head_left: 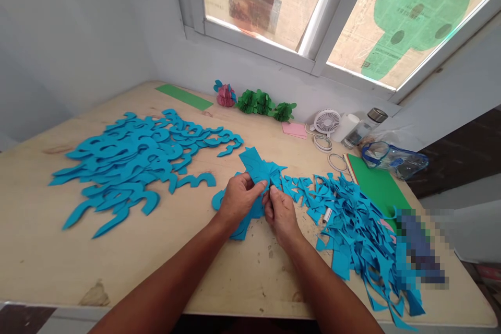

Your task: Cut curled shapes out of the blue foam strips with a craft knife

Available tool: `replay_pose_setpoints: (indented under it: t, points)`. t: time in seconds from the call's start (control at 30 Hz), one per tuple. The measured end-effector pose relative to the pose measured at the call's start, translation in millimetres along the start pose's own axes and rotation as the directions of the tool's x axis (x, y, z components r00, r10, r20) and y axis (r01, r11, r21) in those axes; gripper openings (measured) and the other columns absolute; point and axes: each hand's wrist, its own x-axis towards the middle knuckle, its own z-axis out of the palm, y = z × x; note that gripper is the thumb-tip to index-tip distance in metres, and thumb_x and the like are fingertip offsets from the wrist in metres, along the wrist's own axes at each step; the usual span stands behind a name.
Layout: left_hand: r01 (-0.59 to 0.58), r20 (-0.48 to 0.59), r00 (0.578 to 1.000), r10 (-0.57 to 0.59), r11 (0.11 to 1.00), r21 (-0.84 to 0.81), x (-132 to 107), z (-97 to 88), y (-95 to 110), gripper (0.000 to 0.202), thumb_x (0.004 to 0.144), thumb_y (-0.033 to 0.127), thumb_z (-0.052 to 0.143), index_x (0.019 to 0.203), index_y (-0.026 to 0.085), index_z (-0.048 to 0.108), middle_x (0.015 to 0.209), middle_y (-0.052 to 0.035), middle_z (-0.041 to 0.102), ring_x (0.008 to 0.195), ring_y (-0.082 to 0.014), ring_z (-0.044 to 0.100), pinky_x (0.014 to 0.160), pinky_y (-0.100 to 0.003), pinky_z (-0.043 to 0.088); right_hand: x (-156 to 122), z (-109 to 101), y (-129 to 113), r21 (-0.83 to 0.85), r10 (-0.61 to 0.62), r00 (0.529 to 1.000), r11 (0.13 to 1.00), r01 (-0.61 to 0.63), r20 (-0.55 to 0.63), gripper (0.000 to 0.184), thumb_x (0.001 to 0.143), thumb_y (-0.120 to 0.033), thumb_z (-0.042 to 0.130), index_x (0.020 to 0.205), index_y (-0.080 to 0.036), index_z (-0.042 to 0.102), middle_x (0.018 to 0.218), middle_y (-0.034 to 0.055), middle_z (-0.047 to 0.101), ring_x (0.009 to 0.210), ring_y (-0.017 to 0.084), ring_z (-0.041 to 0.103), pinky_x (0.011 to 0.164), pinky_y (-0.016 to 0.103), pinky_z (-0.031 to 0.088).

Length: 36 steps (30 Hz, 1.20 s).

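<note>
Over the middle of the table, my left hand (241, 199) pinches a piece of blue paper (254, 163) between thumb and fingers. My right hand (279, 212) is closed right beside it, its thumb at the paper's lower edge. Whatever sits inside its curled fingers is hidden. More blue paper, partly covered by my hands, lies beneath them. To the left spreads a large pile of curved blue paper cutouts (136, 154). On the right is a heap of blue paper scraps (352, 219), with a white pen (327, 214) partly among them.
Along the wall stand green paper decorations (256, 102), a pink paper one (225, 95), a small fan (327, 121) and a bottle (364, 128). Tape rolls (322, 143), a clear pouch (395, 159) and green sheets (376, 182) lie at the right. A green strip (183, 96) lies far left.
</note>
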Motion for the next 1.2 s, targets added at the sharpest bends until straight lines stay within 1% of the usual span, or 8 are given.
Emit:
replay_pose_setpoints:
  t: [0.17, 0.43, 0.57, 0.7, 0.8, 0.87, 1.03, 1.2]
  points:
    - [0.003, 0.007, 1.0, -0.004, 1.0, 0.014, 0, 0.4, -1, 0.03, 0.063, 0.034, 0.065, 0.046, 0.017, 0.047, 0.043, 0.0044, 0.044, 0.043, -0.0086, 0.036, 0.043, -0.022, 0.028, 0, -1, 0, -0.002, -0.011, 1.0, 1.0, 0.011, -0.009, 0.048, 0.076, -0.063, 0.054, 0.064, -0.016, 0.054, 0.034, -0.0086, 0.038, 0.03, 0.005, 0.024, 0.034, 0.023, 0.015]
    - [-0.001, 0.054, 0.999, 0.005, 0.997, -0.075, -3, 0.7, 9, 0.023, 0.065, 0.03, 0.062, 0.05, 0.017, 0.05, 0.044, 0.0038, 0.049, 0.046, -0.0097, 0.042, 0.046, -0.022, 0.035, 1, -1, 1, -0.005, 0.002, 1.0, 1.0, -0.002, 0.001, 0.049, 0.076, -0.064, 0.053, 0.065, -0.016, 0.053, 0.033, -0.0091, 0.038, 0.029, 0.005, 0.023, 0.033, 0.022, 0.014]
    - [-0.005, 0.072, 0.997, 0.013, 0.994, -0.113, -2, 0.1, 7, 0.021, 0.067, 0.034, 0.061, 0.056, 0.016, 0.054, 0.049, 0.0027, 0.053, 0.049, -0.0109, 0.046, 0.048, -0.023, 0.039, 0, 0, 0, -0.012, -0.006, 1.0, 1.0, 0.006, 0.018, 0.049, 0.075, -0.065, 0.054, 0.064, -0.017, 0.053, 0.033, -0.0091, 0.037, 0.029, 0.005, 0.024, 0.033, 0.022, 0.014]
    - [-0.023, 0.022, 0.999, 0.023, 0.999, -0.031, -1, 0.4, 2, 0.028, 0.067, 0.034, 0.062, 0.05, 0.018, 0.048, 0.045, 0.0043, 0.048, 0.046, -0.0096, 0.042, 0.045, -0.022, 0.034, -1, 0, -1, -0.012, 0.002, 1.0, 1.0, -0.002, 0.006, 0.05, 0.075, -0.065, 0.053, 0.063, -0.017, 0.053, 0.034, -0.0087, 0.038, 0.03, 0.005, 0.024, 0.034, 0.022, 0.014]
    - [-0.019, 0.042, 0.999, 0.02, 1.0, -0.004, 0, 1.3, -1, 0.029, 0.066, 0.033, 0.062, 0.048, 0.018, 0.045, 0.043, 0.005, 0.046, 0.044, -0.0087, 0.04, 0.043, -0.021, 0.032, 0, -1, -1, -0.009, 0.008, 1.0, 1.0, -0.008, -0.01, 0.049, 0.075, -0.064, 0.054, 0.063, -0.017, 0.053, 0.035, -0.0087, 0.038, 0.03, 0.005, 0.024, 0.033, 0.022, 0.015]
    - [-0.017, 0.055, 0.998, 0.017, 1.0, -0.007, 0, 1.7, -1, 0.028, 0.066, 0.033, 0.062, 0.049, 0.018, 0.046, 0.043, 0.0052, 0.046, 0.044, -0.0087, 0.04, 0.043, -0.021, 0.031, 1, -2, 0, -0.005, 0.003, 1.0, 1.0, -0.003, -0.008, 0.049, 0.075, -0.064, 0.054, 0.063, -0.016, 0.053, 0.035, -0.0088, 0.038, 0.031, 0.005, 0.024, 0.033, 0.022, 0.015]
    - [-0.016, 0.031, 0.999, 0.016, 1.0, -0.003, -1, 1.3, 2, 0.029, 0.066, 0.031, 0.062, 0.047, 0.018, 0.043, 0.041, 0.0057, 0.043, 0.042, -0.008, 0.037, 0.041, -0.021, 0.029, 2, -3, 1, -0.007, -0.008, 1.0, 1.0, 0.008, 0.007, 0.049, 0.076, -0.063, 0.055, 0.064, -0.016, 0.054, 0.034, -0.0087, 0.038, 0.03, 0.005, 0.024, 0.033, 0.022, 0.015]
    - [-0.019, 0.09, 0.996, 0.027, 0.996, -0.085, -1, 0.8, 6, 0.025, 0.067, 0.028, 0.06, 0.049, 0.018, 0.047, 0.043, 0.0046, 0.048, 0.044, -0.0084, 0.041, 0.042, -0.021, 0.031, 0, -3, 0, 0.002, 0.0, 1.0, 1.0, 0.0, 0.018, 0.049, 0.076, -0.063, 0.055, 0.065, -0.015, 0.055, 0.034, -0.009, 0.037, 0.03, 0.005, 0.023, 0.033, 0.022, 0.014]
